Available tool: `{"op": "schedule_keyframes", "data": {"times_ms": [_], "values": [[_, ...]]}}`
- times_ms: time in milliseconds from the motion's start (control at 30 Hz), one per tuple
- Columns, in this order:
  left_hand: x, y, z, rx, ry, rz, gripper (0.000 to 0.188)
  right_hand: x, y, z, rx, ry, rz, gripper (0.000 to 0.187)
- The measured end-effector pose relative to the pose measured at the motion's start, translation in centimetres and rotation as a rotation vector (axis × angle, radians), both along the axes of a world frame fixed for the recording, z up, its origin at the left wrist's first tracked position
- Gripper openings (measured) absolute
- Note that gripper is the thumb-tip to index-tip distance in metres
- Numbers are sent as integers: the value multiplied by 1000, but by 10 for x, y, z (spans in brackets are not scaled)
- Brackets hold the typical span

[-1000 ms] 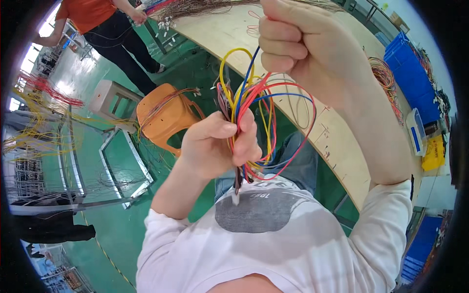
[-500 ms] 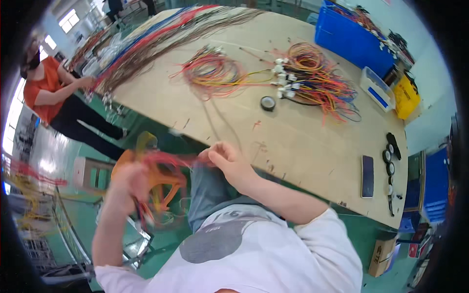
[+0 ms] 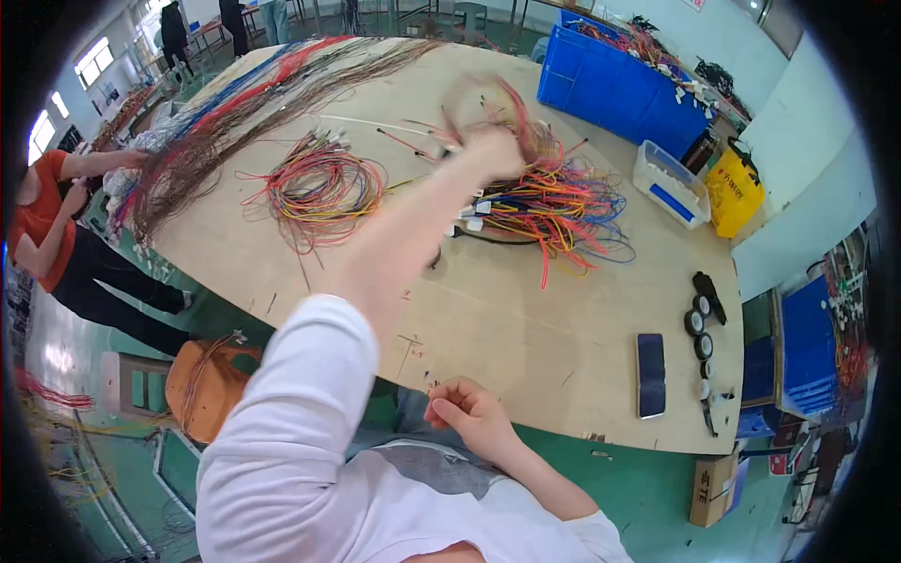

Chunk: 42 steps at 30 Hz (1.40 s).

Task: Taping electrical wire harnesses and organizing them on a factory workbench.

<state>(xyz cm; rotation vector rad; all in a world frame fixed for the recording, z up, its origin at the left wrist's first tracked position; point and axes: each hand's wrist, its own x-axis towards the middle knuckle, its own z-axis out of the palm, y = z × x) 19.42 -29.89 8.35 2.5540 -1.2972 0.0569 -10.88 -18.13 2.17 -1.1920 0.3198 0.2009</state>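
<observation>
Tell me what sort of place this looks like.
Probably a wiring workshop or factory floor. A heap of coloured wires lies on a big wooden table, what look like black tape rolls sit near its right edge, and a blue bin holds more wires.

From the wearer's own head, a wide fisheye lens looks down and forward over the near edge of a broad, pale wooden tabletop (image 3: 507, 347), with the wearer's white cloth top (image 3: 282, 460) closest, filling the lower edge. The bare right hand (image 3: 469, 413) shows at close range by the tabletop's near edge, while the bare left hand (image 3: 493, 155) lies farther from the lens, toward the far edge. Facing across the tabletop, this head view takes in its near right corner and reaches a pale, smooth wall (image 3: 788, 150) beyond its right edge.
</observation>
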Motion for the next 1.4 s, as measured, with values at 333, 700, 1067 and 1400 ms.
{"op": "schedule_keyframes", "data": {"times_ms": [333,700,1067,1400], "values": [[-82,176,-71,-1066,-40,-76,44,49,9,-3,-233,110,171,5],[-25,609,-300,506,20,1165,82,105,79,-1,-363,336,364,10],[34,695,-313,-222,664,1036,26,127,119,-10,-442,380,348,11],[-253,658,-72,-1447,1536,1417,28,84,114,2,-380,135,601,6]]}}
